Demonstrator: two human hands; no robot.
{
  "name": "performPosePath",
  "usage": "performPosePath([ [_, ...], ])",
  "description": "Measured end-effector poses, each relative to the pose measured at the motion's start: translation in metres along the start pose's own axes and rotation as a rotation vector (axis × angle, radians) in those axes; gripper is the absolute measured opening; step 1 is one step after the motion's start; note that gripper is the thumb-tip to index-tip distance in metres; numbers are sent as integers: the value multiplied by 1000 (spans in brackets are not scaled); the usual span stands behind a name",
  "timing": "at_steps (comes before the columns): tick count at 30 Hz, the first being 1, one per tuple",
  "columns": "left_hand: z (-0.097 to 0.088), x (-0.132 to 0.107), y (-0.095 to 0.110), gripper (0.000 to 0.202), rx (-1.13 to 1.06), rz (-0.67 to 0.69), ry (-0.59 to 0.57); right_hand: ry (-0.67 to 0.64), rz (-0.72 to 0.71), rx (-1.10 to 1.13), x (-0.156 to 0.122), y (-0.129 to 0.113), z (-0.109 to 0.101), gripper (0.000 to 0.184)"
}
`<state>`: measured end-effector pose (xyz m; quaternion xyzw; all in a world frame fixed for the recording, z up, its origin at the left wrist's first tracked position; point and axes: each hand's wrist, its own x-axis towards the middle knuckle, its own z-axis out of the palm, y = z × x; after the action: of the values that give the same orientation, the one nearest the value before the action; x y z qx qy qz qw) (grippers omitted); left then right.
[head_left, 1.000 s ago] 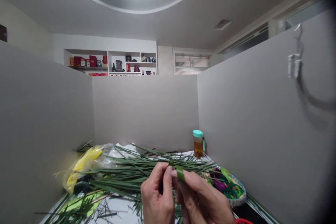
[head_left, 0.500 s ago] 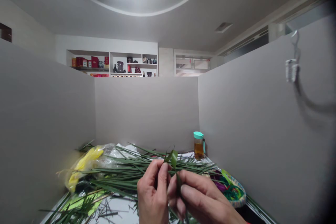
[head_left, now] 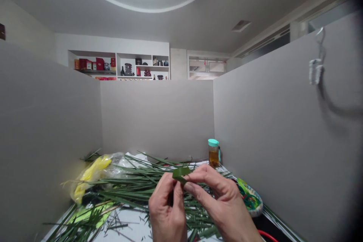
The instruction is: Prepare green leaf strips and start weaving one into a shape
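Observation:
A folded green leaf strip (head_left: 180,173) is pinched between both hands above the table. My left hand (head_left: 167,211) is closed, with thumb and forefinger gripping the strip from below. Over the strip's top curls my right hand (head_left: 224,204), its fingers closed on the fold. Under the hands lies a pile of long green leaves (head_left: 136,187) spread across the white table (head_left: 133,219).
A clear plastic bag with yellow contents (head_left: 93,172) lies at the left. An amber bottle with a teal cap (head_left: 213,154) stands at the back right. A woven bowl of coloured strips (head_left: 251,198) sits by the right partition (head_left: 278,132). Grey partitions enclose the table.
The right hand has moved from beside the strip to over its top, folding it flat. The strip's upright tip is now bent down. Both hands rose slightly.

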<state>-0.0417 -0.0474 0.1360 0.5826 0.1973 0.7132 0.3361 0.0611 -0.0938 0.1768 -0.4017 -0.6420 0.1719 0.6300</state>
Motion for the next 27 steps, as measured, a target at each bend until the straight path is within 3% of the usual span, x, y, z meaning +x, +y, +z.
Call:
performPosePath([
  [6, 4, -2, 1, 10, 76, 123, 35, 140, 38, -63, -2, 11, 12, 12],
  [11, 4, -1, -1, 13, 211, 313, 64, 111, 69, 53, 6, 7, 18, 13],
  [15, 4, 0, -1, 13, 248, 351, 81, 116, 98, 188, 9, 5, 20, 17],
  [18, 3, 1, -1, 11, 233, 315, 73, 149, 71, 218, 6, 13, 24, 17],
  [24, 2, 1, 0, 11, 74, 41, 25, 346, -18, 206, -3, 37, 44, 14],
  [27, 2, 1, 1, 13, 60, -29, 31, 415, -5, 250, -3, 39, 50, 14],
])
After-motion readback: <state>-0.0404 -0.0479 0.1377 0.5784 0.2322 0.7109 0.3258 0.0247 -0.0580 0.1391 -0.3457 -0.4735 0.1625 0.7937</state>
